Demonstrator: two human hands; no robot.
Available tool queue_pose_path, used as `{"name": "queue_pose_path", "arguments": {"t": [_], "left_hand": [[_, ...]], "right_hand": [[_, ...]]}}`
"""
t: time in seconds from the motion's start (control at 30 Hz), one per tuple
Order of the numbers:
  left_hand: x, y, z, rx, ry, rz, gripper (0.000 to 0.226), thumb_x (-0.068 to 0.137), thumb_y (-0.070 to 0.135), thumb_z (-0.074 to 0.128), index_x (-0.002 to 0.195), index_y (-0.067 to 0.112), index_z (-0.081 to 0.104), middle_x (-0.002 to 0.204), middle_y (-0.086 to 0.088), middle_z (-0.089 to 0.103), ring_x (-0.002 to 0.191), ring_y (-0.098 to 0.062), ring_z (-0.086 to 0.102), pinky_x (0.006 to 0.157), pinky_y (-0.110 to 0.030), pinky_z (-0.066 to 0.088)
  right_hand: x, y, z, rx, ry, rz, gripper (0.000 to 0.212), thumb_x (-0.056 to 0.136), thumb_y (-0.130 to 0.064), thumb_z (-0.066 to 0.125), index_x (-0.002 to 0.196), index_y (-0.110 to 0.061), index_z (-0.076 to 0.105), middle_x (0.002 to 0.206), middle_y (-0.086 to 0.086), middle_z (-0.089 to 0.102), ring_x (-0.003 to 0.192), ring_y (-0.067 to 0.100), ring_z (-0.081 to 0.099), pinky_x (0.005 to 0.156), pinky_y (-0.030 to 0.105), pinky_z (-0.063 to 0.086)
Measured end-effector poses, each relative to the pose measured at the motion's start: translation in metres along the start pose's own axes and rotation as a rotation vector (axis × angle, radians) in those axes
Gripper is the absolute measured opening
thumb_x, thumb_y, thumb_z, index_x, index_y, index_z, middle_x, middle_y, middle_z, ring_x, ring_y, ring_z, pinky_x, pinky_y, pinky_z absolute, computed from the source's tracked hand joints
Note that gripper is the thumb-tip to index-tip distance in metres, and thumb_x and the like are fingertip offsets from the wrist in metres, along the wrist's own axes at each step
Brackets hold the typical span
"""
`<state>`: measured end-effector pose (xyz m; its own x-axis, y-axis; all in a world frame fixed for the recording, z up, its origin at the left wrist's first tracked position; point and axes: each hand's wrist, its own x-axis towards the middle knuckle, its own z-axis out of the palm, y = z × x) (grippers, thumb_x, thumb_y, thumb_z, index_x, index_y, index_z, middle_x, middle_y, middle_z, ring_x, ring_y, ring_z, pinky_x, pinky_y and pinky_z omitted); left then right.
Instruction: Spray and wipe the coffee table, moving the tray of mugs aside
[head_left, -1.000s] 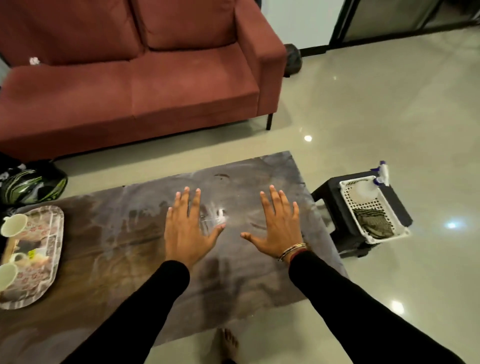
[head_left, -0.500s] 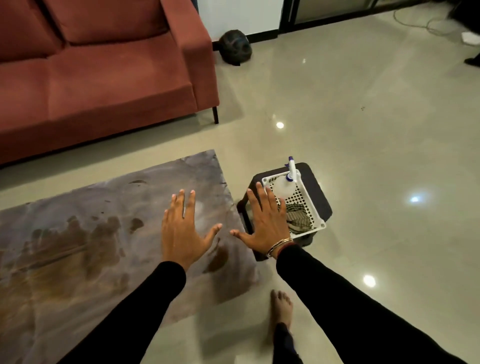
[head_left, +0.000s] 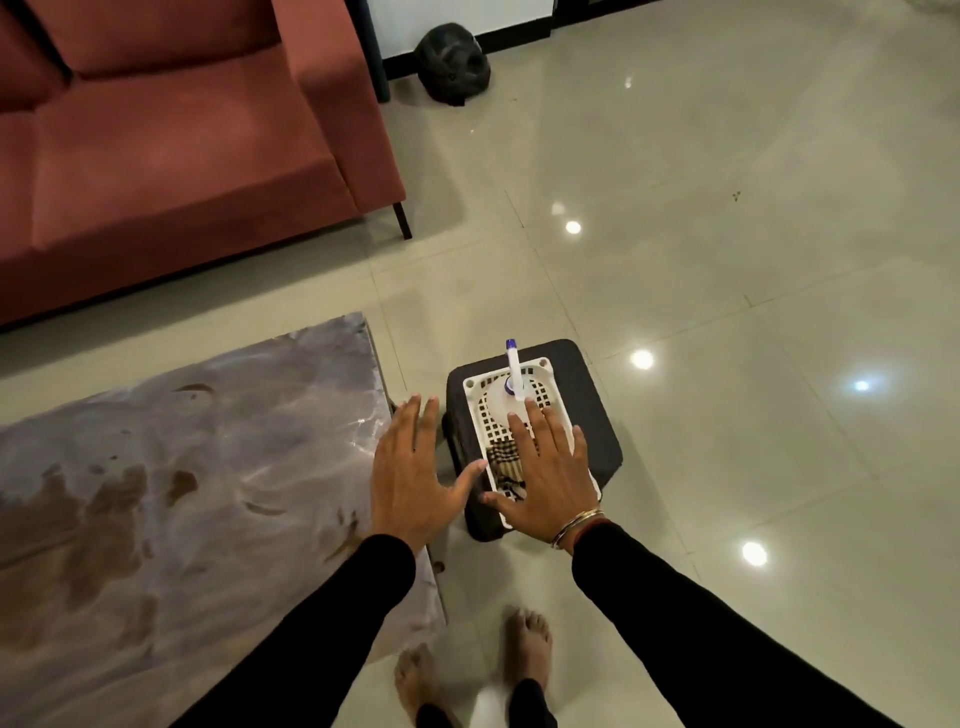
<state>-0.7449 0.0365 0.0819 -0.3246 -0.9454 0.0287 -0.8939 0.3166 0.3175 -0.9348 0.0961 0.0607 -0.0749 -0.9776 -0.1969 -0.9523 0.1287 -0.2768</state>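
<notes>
Both hands are flat, fingers spread, holding nothing. The right hand (head_left: 545, 473) hovers over the basket (head_left: 475, 415), apparently positioned to take a supply. The left hand (head_left: 410, 478) hangs just left of the basket, above the coffee table (head_left: 182, 493) edge. The basket holds one spray bottle (head_left: 501, 405) at its far end and one checked cloth (head_left: 503, 462). One black stool (head_left: 592, 415) raises the basket within reach. Tray of mugs: not in view.

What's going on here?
A barefoot person in black sleeves stands at the end of a coffee table. Both hands are open and empty: the left hand hovers by the table's edge, the right hand over a white basket on a black stool. The basket holds a spray bottle and a checked cloth, neither picked up yet.
</notes>
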Motion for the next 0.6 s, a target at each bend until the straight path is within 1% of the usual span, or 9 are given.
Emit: {"name": "queue_pose_path", "arguments": {"t": [0.1, 0.17, 0.23, 0.3, 0.33, 0.4, 0.43, 0.5, 0.6], "left_hand": [[0.016, 0.008, 0.028, -0.039, -0.035, 0.005, 0.104, 0.084, 0.078, 0.055, 0.161, 0.015, 0.027, 0.167, -0.009, 0.032, 0.155, -0.025, 0.029, 0.123, -0.046, 0.036], [0.03, 0.011, 0.053, -0.144, -0.039, -0.032, 0.105, 0.083, 0.079, 0.055, 0.161, 0.016, 0.025, 0.166, -0.006, 0.033, 0.154, -0.022, 0.03, 0.123, -0.039, 0.034], [0.046, 0.012, 0.076, -0.29, -0.045, -0.08, 0.105, 0.08, 0.078, 0.061, 0.16, 0.021, 0.023, 0.164, -0.001, 0.033, 0.151, -0.018, 0.033, 0.119, -0.032, 0.033], [0.065, 0.014, 0.099, -0.414, -0.073, -0.125, 0.108, 0.075, 0.079, 0.068, 0.159, 0.029, 0.021, 0.163, 0.005, 0.03, 0.149, -0.015, 0.035, 0.115, -0.03, 0.035], [0.073, 0.014, 0.113, -0.452, -0.095, -0.138, 0.111, 0.071, 0.081, 0.07, 0.158, 0.032, 0.02, 0.163, 0.008, 0.028, 0.148, -0.014, 0.036, 0.113, -0.03, 0.036], [0.089, 0.015, 0.133, -0.49, -0.112, -0.117, 0.116, 0.066, 0.081, 0.074, 0.157, 0.034, 0.021, 0.16, 0.013, 0.029, 0.145, -0.013, 0.039, 0.114, -0.034, 0.042], [0.096, 0.016, 0.144, -0.506, -0.112, -0.093, 0.117, 0.063, 0.08, 0.077, 0.156, 0.035, 0.022, 0.158, 0.015, 0.03, 0.144, -0.012, 0.041, 0.114, -0.037, 0.045], [0.107, 0.016, 0.162, -0.548, -0.114, -0.062, 0.116, 0.061, 0.074, 0.082, 0.155, 0.038, 0.024, 0.157, 0.017, 0.033, 0.142, -0.011, 0.042, 0.114, -0.04, 0.047], [0.118, 0.024, 0.169, -0.64, -0.124, -0.082, 0.111, 0.061, 0.068, 0.087, 0.151, 0.044, 0.027, 0.154, 0.019, 0.04, 0.135, -0.004, 0.046, 0.108, -0.031, 0.047]], "right_hand": [[0.008, 0.02, 0.025, 0.002, 0.0, 0.004, 0.103, 0.074, -0.075, 0.061, 0.155, -0.02, 0.028, 0.164, 0.013, 0.025, 0.15, 0.034, 0.027, 0.115, 0.062, 0.026], [0.016, 0.033, 0.048, 0.018, -0.022, 0.037, 0.095, 0.076, -0.068, 0.064, 0.152, -0.021, 0.031, 0.161, 0.011, 0.031, 0.148, 0.033, 0.032, 0.115, 0.059, 0.03], [0.026, 0.043, 0.067, 0.036, -0.064, 0.065, 0.085, 0.079, -0.063, 0.064, 0.148, -0.021, 0.037, 0.155, 0.008, 0.041, 0.142, 0.029, 0.04, 0.114, 0.052, 0.036], [0.038, 0.053, 0.085, 0.044, -0.12, 0.073, 0.069, 0.082, -0.056, 0.063, 0.139, -0.021, 0.046, 0.143, 0.004, 0.052, 0.13, 0.026, 0.05, 0.105, 0.045, 0.047], [0.044, 0.058, 0.096, 0.045, -0.152, 0.079, 0.063, 0.084, -0.052, 0.063, 0.137, -0.02, 0.049, 0.139, 0.003, 0.053, 0.127, 0.025, 0.05, 0.101, 0.044, 0.049], [0.052, 0.065, 0.111, 0.048, -0.197, 0.101, 0.061, 0.086, -0.045, 0.063, 0.14, -0.02, 0.049, 0.14, 0.003, 0.051, 0.128, 0.024, 0.046, 0.101, 0.044, 0.049], [0.055, 0.068, 0.12, 0.047, -0.206, 0.105, 0.061, 0.086, -0.043, 0.063, 0.142, -0.021, 0.049, 0.141, 0.002, 0.05, 0.13, 0.024, 0.042, 0.101, 0.043, 0.048], [0.057, 0.069, 0.135, 0.02, -0.198, 0.092, 0.06, 0.086, -0.044, 0.06, 0.142, -0.026, 0.05, 0.14, -0.001, 0.05, 0.13, 0.024, 0.038, 0.098, 0.043, 0.049], [0.052, 0.068, 0.136, -0.005, -0.161, 0.085, 0.057, 0.086, -0.047, 0.057, 0.138, -0.026, 0.055, 0.139, -0.001, 0.051, 0.129, 0.024, 0.038, 0.095, 0.043, 0.05]]}}
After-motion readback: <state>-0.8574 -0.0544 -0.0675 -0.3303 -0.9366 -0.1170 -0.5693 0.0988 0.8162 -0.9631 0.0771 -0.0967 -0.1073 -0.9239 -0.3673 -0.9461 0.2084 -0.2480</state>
